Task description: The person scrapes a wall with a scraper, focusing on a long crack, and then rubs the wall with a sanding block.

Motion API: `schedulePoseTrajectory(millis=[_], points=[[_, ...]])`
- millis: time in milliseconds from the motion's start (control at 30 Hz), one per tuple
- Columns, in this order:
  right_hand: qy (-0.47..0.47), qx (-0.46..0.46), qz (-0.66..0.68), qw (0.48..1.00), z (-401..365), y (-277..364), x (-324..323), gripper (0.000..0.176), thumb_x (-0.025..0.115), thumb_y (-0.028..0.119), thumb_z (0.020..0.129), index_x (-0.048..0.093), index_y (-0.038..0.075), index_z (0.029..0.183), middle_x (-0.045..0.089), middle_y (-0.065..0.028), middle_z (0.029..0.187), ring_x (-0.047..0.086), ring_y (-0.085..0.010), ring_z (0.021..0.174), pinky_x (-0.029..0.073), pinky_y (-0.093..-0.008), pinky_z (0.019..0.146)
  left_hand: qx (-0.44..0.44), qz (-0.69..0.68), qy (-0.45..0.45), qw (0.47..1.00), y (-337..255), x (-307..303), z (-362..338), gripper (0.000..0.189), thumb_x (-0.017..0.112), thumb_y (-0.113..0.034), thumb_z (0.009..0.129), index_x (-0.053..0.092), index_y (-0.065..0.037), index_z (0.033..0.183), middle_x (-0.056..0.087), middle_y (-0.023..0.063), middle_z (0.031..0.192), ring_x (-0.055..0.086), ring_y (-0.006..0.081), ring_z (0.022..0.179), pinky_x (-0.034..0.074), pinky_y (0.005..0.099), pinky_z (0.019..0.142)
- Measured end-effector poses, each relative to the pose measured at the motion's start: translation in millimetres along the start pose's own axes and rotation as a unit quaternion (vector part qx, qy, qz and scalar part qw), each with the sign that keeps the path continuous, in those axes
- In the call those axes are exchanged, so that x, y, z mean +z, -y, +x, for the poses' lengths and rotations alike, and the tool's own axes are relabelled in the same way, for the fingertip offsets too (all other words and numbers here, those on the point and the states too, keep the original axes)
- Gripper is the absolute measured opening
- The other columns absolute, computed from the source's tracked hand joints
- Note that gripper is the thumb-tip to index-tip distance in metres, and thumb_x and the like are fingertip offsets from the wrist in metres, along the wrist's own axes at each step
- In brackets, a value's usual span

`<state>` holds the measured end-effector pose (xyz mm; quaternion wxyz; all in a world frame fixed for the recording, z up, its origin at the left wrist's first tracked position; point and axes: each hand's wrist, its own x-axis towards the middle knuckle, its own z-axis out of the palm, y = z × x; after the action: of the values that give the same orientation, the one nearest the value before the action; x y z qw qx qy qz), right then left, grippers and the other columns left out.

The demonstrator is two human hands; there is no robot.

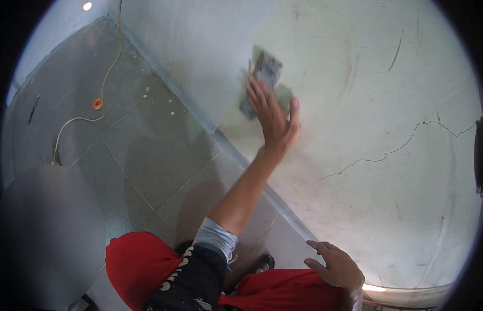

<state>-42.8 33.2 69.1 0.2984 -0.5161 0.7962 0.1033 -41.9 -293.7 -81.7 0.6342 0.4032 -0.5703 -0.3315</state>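
My left hand (275, 116) reaches up to the pale wall and lies over a grey block-like tool (268, 68). Its fingers rest across the tool, which shows on both sides of them, and the thumb stands apart. The tool is slightly blurred and its grip is mostly hidden by the hand. Low on the right, my right hand (341, 267) is held with its back up, fingers apart and nothing in it. It is above red cloth (288, 290) and close to the foot of the wall.
A long crack runs across the wall (376, 119). On the grey tiled floor (163, 155) lie a pale cable (111, 70), an orange ring (98, 103) and small white bits. A blurred grey shape (49, 238) fills the lower left, beside a red rounded cloth (140, 267).
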Motion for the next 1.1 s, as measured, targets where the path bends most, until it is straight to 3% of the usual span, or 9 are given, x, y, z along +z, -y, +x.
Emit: schedulePoseTrajectory(millis=[133, 233, 400, 533, 600, 700, 900, 967, 1100], points=[[0.014, 0.019, 0.002, 1.000, -2, -3, 0, 0.056, 0.060, 0.043, 0.099, 0.055, 0.008, 0.142, 0.065, -0.0211, 0.125, 0.063, -0.0395, 0.115, 0.050, -0.0460, 0.099, 0.066, -0.013, 0.015, 0.998, -24, -16, 52, 0.097, 0.044, -0.055, 0.102, -0.001, 0.011, 0.158, -0.006, 0.0341, 0.166, -0.006, 0.0505, 0.154, 0.001, 0.0612, 0.124], [0.014, 0.014, -0.005, 1.000, 8, -2, 1, 0.057, 0.060, 0.044, 0.099, 0.055, 0.008, 0.143, 0.065, -0.0207, 0.126, 0.062, -0.0391, 0.116, 0.049, -0.0459, 0.100, 0.100, -0.016, 0.013, 0.995, -12, -12, 29, 0.095, 0.045, -0.053, 0.102, 0.002, 0.011, 0.159, -0.003, 0.0339, 0.166, -0.003, 0.0508, 0.154, 0.002, 0.0611, 0.124], [0.024, 0.010, -0.004, 1.000, 23, 0, 1, 0.056, 0.059, 0.045, 0.100, 0.055, 0.008, 0.142, 0.062, -0.0212, 0.133, 0.061, -0.0386, 0.120, 0.048, -0.0447, 0.103, 0.042, -0.050, 0.037, 0.997, 16, -5, -32, 0.095, 0.043, -0.056, 0.102, 0.000, 0.006, 0.161, -0.003, 0.0305, 0.167, -0.005, 0.0479, 0.155, 0.000, 0.0591, 0.124], [0.030, 0.033, 0.015, 0.999, 16, 7, -3, 0.056, 0.059, 0.044, 0.100, 0.056, 0.008, 0.143, 0.061, -0.0215, 0.136, 0.060, -0.0379, 0.123, 0.047, -0.0440, 0.104, 0.059, -0.038, -0.016, 0.997, -11, -5, 24, 0.093, 0.050, -0.051, 0.101, 0.008, 0.006, 0.161, 0.003, 0.0321, 0.167, 0.000, 0.0495, 0.155, 0.004, 0.0597, 0.124], [0.041, 0.060, 0.019, 0.997, 9, 9, -2, 0.056, 0.059, 0.044, 0.100, 0.056, 0.008, 0.143, 0.062, -0.0211, 0.135, 0.060, -0.0374, 0.123, 0.048, -0.0437, 0.104, 0.138, -0.032, 0.004, 0.990, -29, -19, 62, 0.092, 0.051, -0.049, 0.101, 0.008, 0.006, 0.161, 0.005, 0.0317, 0.167, 0.001, 0.0499, 0.155, 0.005, 0.0596, 0.124], [0.043, 0.067, 0.007, 0.997, 7, -5, 5, 0.056, 0.060, 0.043, 0.100, 0.056, 0.007, 0.143, 0.062, -0.0209, 0.136, 0.060, -0.0375, 0.123, 0.048, -0.0439, 0.104, 0.157, -0.040, 0.001, 0.987, -29, -15, 68, 0.090, 0.045, -0.051, 0.103, 0.004, 0.003, 0.162, -0.001, 0.0304, 0.168, -0.003, 0.0486, 0.155, 0.001, 0.0586, 0.124], [0.039, 0.059, -0.001, 0.997, 14, 4, 0, 0.058, 0.060, 0.044, 0.100, 0.055, 0.007, 0.143, 0.062, -0.0209, 0.136, 0.061, -0.0383, 0.121, 0.048, -0.0441, 0.103, 0.104, -0.039, 0.028, 0.993, 38, -5, -42, 0.089, 0.047, -0.049, 0.102, 0.009, 0.006, 0.161, 0.003, 0.0321, 0.167, 0.002, 0.0496, 0.155, 0.006, 0.0602, 0.124], [0.032, 0.052, 0.016, 0.998, 14, 12, -5, 0.057, 0.060, 0.044, 0.100, 0.055, 0.007, 0.143, 0.062, -0.0211, 0.136, 0.061, -0.0387, 0.121, 0.048, -0.0439, 0.103, 0.102, -0.025, 0.014, 0.994, 43, -2, -54, 0.086, 0.049, -0.046, 0.101, 0.016, 0.008, 0.159, 0.012, 0.0334, 0.165, 0.011, 0.0520, 0.153, 0.011, 0.0613, 0.122], [0.029, 0.054, 0.037, 0.997, 8, 7, -4, 0.057, 0.059, 0.044, 0.100, 0.056, 0.007, 0.143, 0.062, -0.0217, 0.135, 0.062, -0.0396, 0.119, 0.049, -0.0435, 0.102, 0.162, -0.043, -0.004, 0.986, 3, -21, 41, 0.088, 0.052, -0.049, 0.101, 0.017, 0.006, 0.160, 0.012, 0.0320, 0.166, 0.010, 0.0505, 0.154, 0.010, 0.0613, 0.123]])
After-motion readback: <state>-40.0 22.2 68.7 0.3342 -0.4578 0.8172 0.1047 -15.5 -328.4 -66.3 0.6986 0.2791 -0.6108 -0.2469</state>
